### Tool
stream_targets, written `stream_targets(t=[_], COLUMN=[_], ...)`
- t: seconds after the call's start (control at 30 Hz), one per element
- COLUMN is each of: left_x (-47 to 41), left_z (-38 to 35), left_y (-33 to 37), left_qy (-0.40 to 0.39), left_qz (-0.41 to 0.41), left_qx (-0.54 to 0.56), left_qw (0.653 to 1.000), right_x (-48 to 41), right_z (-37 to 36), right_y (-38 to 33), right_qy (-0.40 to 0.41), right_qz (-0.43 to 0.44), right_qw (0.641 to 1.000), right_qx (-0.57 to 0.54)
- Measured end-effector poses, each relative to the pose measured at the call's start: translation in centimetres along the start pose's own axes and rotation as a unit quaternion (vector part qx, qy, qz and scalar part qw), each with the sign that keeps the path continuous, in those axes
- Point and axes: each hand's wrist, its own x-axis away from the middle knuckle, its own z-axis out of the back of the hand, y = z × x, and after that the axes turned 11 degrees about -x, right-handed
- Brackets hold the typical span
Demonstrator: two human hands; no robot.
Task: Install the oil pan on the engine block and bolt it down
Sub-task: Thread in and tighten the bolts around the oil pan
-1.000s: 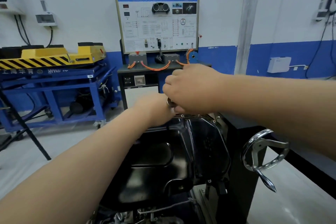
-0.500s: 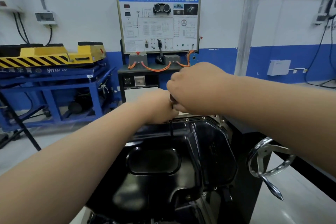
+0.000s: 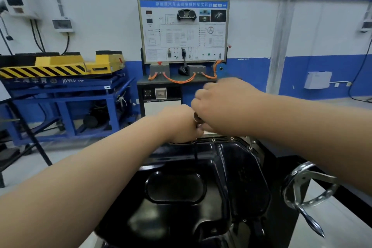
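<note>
The black oil pan is lying near centre, with a chrome handwheel standing at its right. Over the pan's far rim the right grip is curling round a small metal tool. The left grip is pressing against it, its fingers hidden, so its hold cannot be told.

Board header: white Chinese characters on the blue strip atop the far wiring-diagram board, soft but roughly 新能源汽车永磁电机控制实训台.
Board body: small print and diagram labels, too fine to read.
Blue stand, far left: white letters on its top rail, about "HVYMV", then blurred digits; white Chinese characters to their left, unreadable.
Yellow unit on the stand: black-and-yellow hazard stripes along its side.
</note>
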Motion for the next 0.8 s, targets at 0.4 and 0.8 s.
stream_targets(t=[0.4,0.8], left_x=[-0.2,-0.3], left_z=[0.4,0.6], left_y=[0.2,0.7], left_qy=[-0.005,-0.018], left_qz=[0.009,0.013], left_qx=[-0.013,-0.038], left_qw=[1.000,0.999], right_x=[0.3,0.7], right_z=[-0.4,-1.1], right_y=[0.5,-0.4], right_qy=[-0.017,-0.047], right_qz=[-0.076,-0.170], right_qw=[0.996,0.981], right_qx=[-0.049,-0.086])
